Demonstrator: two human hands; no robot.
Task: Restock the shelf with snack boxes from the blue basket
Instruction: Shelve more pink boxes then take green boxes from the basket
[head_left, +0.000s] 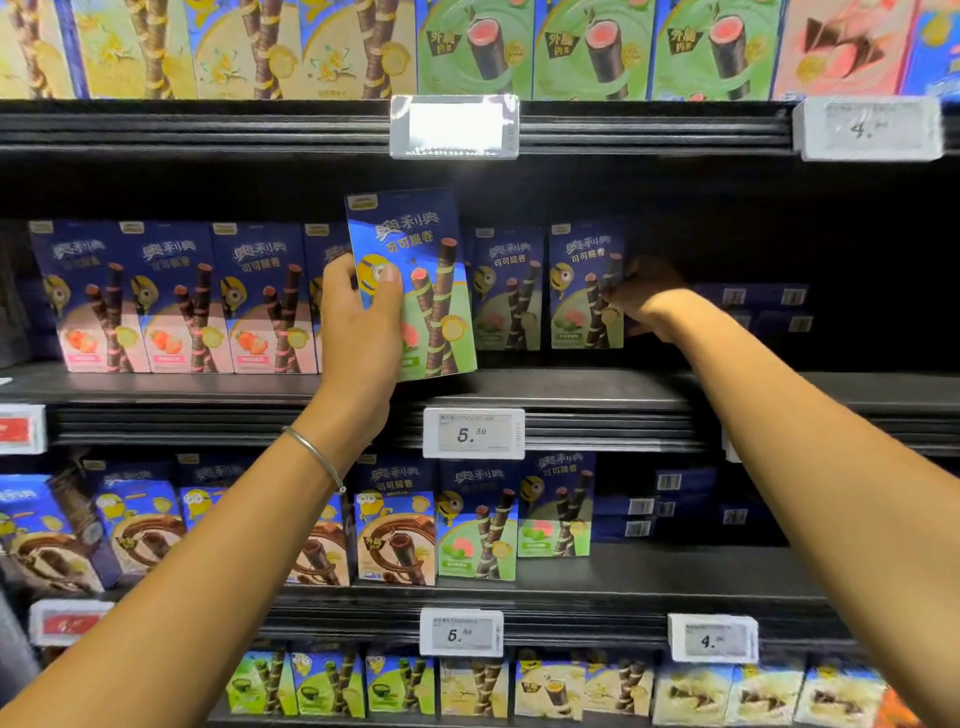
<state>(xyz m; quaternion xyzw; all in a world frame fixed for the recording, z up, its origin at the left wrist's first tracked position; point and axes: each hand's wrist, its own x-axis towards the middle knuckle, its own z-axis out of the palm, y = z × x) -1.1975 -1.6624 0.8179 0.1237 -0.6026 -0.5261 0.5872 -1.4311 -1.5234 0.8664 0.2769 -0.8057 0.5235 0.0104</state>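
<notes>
A green wafer-roll box (415, 270) was held before the middle shelf (597, 387), mid-restock.
The left hand (358, 322) pinched its lower left edge; the right hand (644, 296) touched a shelved matching box (584, 291), its grip lost in shadow. The next move likely called for sliding the held box in upright.

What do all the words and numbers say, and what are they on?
"奥利奥" and "可可脆卷": held box, also shelf boxes
"5.39": middle tag
"5.": lower tag, small digits blurred
"4.": lower right tag, rest blurred
"4.": top right tag, rest blurred
"外脆": green boxes
Top white tag: glare, unreadable
Red tags: blurred
</notes>
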